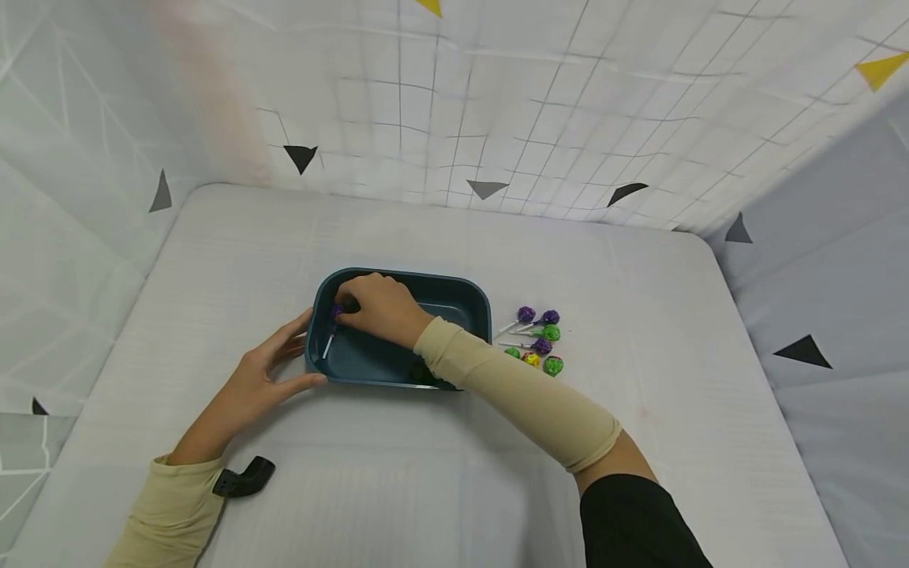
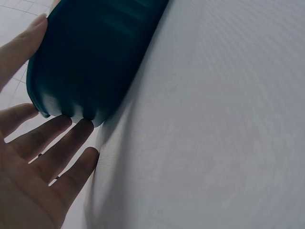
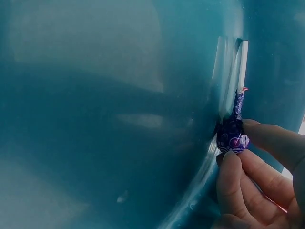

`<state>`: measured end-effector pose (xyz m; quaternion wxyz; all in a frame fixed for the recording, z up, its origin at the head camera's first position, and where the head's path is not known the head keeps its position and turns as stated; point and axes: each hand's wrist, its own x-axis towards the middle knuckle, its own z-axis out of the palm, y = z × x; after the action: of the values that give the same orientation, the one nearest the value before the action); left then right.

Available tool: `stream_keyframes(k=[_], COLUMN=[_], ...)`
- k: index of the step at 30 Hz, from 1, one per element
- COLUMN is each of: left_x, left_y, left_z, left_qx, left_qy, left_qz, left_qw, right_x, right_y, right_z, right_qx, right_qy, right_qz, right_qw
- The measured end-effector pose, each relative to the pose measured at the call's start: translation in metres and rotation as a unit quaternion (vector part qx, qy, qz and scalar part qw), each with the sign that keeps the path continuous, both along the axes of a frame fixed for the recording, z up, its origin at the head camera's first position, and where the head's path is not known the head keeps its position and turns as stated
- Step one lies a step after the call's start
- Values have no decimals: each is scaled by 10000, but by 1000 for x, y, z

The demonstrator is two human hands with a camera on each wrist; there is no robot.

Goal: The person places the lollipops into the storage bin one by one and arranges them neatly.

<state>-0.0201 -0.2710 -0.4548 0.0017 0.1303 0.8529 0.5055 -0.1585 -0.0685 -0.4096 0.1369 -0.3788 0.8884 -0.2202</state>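
My right hand (image 1: 383, 309) reaches into the left end of a dark teal tray (image 1: 454, 297). Between thumb and fingertips it pinches a purple-wrapped lollipop (image 3: 232, 139) by its round head. The lollipop's white stick (image 3: 243, 64) points away from the fingers, along the inner edge of the tray floor. At the tray's left end is my left hand (image 1: 259, 379), its fingers spread and mostly straight. In the left wrist view, fingertips (image 2: 86, 125) rest at the tray's outer end wall and the thumb lies at its rim.
Right of the tray, several lollipops in purple (image 1: 525, 315), green (image 1: 554, 364) and yellow (image 1: 531, 360) wrappers lie on the white-covered table (image 1: 639, 315). A dark shape (image 1: 420, 371) in the tray is partly hidden by the right forearm. White sheets stand around the table.
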Motion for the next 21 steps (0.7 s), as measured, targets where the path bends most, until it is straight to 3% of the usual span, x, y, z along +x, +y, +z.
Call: stream_keyframes(k=[21], left_x=[0], left_y=[-1], left_z=[-2], left_qx=[39], left_qy=[7], left_qz=[-28], left_qw=[10000], right_x=[-1], right_y=[-1], right_z=[-2], right_qx=[67], right_qy=[69], right_qz=[101], right_qw=[9999])
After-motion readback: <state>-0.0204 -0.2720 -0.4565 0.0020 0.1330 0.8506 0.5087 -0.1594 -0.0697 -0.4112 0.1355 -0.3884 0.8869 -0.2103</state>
